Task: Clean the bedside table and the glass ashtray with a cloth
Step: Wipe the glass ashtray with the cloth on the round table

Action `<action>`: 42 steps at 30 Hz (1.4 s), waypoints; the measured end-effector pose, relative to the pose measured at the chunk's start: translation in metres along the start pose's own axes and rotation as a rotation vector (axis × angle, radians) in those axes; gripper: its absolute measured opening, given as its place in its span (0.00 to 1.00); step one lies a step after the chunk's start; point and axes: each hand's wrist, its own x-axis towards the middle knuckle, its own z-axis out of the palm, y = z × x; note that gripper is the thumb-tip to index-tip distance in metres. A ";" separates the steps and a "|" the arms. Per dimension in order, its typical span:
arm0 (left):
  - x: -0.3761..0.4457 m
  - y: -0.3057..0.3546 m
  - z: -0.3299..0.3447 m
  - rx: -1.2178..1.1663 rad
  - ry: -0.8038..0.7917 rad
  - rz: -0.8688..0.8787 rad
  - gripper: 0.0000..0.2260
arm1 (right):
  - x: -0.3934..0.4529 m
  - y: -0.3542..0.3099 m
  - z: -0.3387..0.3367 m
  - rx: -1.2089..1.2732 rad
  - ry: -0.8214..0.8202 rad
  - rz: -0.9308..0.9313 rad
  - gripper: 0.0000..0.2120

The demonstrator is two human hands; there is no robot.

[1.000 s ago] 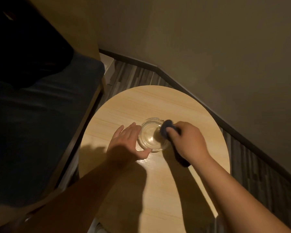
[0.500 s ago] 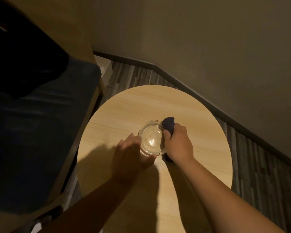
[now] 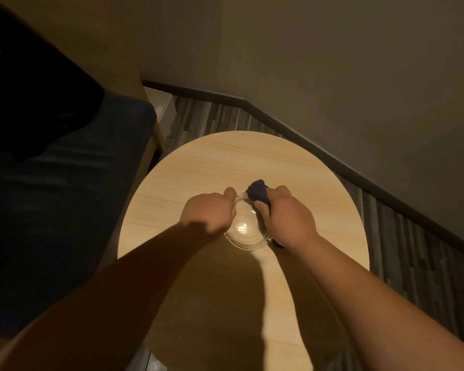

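Dim corner, round desk (image 3: 292,167) beside bed (image 3: 65,196). Ashtray (image 3: 245,231) mid-desk. Left hand (image 3: 209,214) curled on rim; right hand (image 3: 287,218) clamped cloth (image 3: 257,192) there. Glass: heavy, slick, chippable; grip rim.

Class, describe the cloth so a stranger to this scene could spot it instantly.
Find the round wooden table by the wall. At its middle sits a glass ashtray; at its far rim, the right hand grips the cloth, the only dark blue, bunched thing there.
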 end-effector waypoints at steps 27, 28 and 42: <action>-0.028 0.006 0.011 -0.091 0.004 -0.139 0.09 | -0.028 -0.002 -0.002 0.057 -0.077 0.101 0.16; -0.030 0.009 0.014 -0.140 0.014 -0.178 0.08 | -0.037 -0.004 0.003 0.089 -0.040 0.158 0.16; -0.048 0.009 0.004 -0.127 -0.003 -0.199 0.14 | -0.034 0.001 -0.004 0.078 -0.113 0.130 0.15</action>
